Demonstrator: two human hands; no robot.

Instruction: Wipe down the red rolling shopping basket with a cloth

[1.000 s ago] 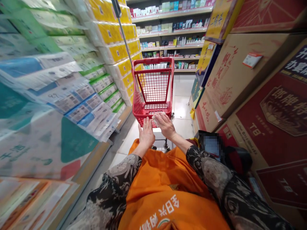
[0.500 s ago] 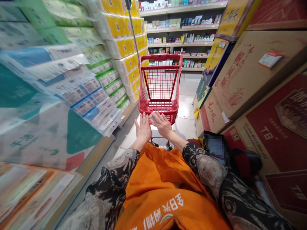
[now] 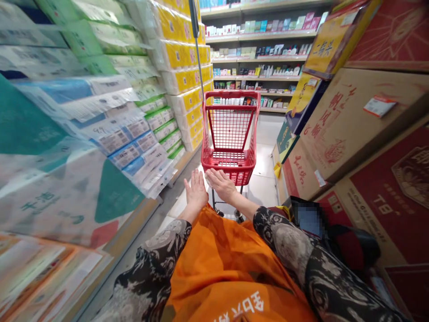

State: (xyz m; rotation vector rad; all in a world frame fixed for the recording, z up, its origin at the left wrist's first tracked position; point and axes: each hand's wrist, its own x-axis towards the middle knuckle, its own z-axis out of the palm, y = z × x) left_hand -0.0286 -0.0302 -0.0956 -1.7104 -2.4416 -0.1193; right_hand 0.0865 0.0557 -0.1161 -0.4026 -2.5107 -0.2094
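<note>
A red plastic shopping cart (image 3: pixel 231 172) with a mesh basket and small dark wheels stands ahead of me in the aisle. Just short of its near edge, my left hand (image 3: pixel 196 190) is raised, palm down, with its fingers stretched out. My right hand (image 3: pixel 221 184) lies flat in the air beside it, fingers extended and angled to the left, close in front of the basket. A small pale patch shows at its thumb side; I cannot make out what it is. Neither hand visibly grips the cart. Below them spreads an orange apron (image 3: pixel 231 264).
Stacked tissue packs (image 3: pixel 134 147) line the left, with yellow-and-white bundles (image 3: pixel 182 82) beyond. A thin pole (image 3: pixel 200 67) rises by the cart's left side. Large cartons (image 3: pixel 362 116) stand on the right, near a dark box with a blurred screen (image 3: pixel 306 217). Cosmetics shelves (image 3: pixel 261 38) cross the far end.
The cart and surroundings sit slightly lower and farther right in view. Both hands appear lower, and more of the cart's legs shows between them and the basket.
</note>
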